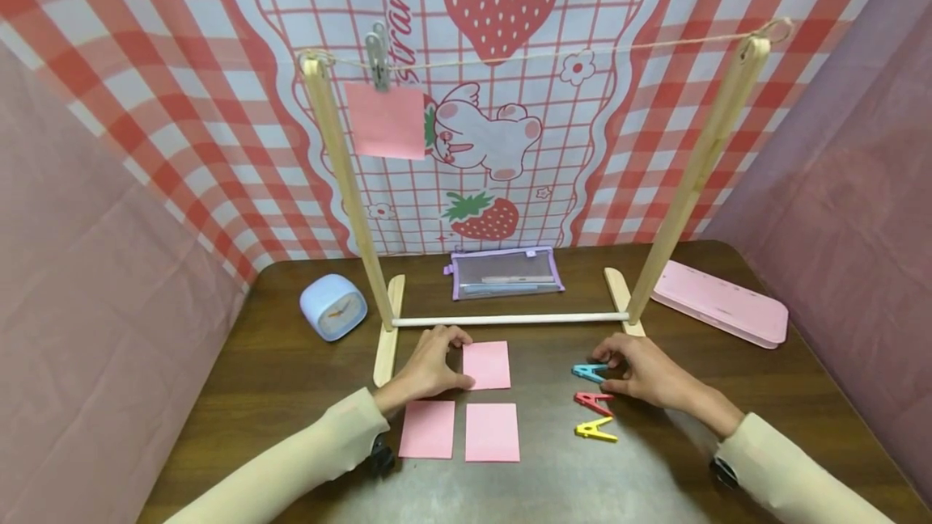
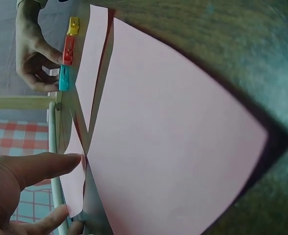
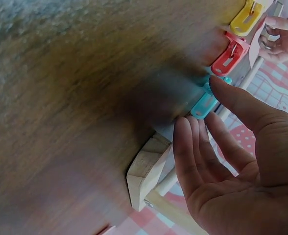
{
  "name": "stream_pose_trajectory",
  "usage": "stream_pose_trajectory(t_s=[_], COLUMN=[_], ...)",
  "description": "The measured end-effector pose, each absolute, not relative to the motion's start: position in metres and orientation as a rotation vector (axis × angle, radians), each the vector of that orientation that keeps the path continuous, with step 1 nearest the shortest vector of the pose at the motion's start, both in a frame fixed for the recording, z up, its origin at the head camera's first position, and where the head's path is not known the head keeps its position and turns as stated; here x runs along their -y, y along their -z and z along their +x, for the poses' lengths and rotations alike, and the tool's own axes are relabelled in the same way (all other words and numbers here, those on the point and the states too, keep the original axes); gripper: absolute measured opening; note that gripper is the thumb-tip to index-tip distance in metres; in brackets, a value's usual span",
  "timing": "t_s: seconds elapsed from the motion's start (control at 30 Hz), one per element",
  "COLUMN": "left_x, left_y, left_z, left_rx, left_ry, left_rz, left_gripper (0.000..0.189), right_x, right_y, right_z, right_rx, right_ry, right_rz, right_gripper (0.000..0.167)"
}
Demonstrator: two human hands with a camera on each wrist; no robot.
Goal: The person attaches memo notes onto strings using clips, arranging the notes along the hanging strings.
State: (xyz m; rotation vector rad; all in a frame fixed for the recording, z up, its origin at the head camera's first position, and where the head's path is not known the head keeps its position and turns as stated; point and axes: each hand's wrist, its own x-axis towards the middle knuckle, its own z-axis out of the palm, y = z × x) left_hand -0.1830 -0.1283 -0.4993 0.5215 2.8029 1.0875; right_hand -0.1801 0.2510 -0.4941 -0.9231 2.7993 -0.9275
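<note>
My left hand [image 1: 434, 364] reaches the left side of a pink square note [image 1: 486, 365] on the table, thumb and index finger spread toward its two left corners. In the left wrist view the thumb [image 2: 60, 164] overlaps that note. Two more pink notes lie nearer, one on the left [image 1: 427, 430] and one on the right [image 1: 493, 433]. My right hand [image 1: 651, 370] is at the light-blue clothespin [image 1: 588, 372], thumb and index finger on either side of its handle end. A red clothespin [image 3: 229, 55] and a yellow clothespin [image 3: 247, 18] lie in a row with it.
Behind the hands stands a wooden frame [image 1: 692, 184] with a white crossbar [image 1: 510, 319] and a string [image 1: 539, 57]. A grey clip [image 1: 377, 59] hangs another pink note [image 1: 386, 121] there. Around it are a blue clock [image 1: 332, 307], mesh pouch [image 1: 506, 272] and pink case [image 1: 721, 304].
</note>
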Motion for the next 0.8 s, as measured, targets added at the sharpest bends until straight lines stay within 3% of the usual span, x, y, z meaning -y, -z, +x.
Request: stream_pose_trajectory(t_s=[0.8], left_x=[0.13], left_y=[0.509], left_z=[-0.181], left_rx=[-2.643], left_ry=[-1.289], left_rz=[0.568], left_gripper=[0.059], right_x=[-0.243], right_y=[0.483], right_z=[-0.181], right_rx=[-2.781], right_ry=[0.944], right_rz=[-0.917], right_gripper=[0.019])
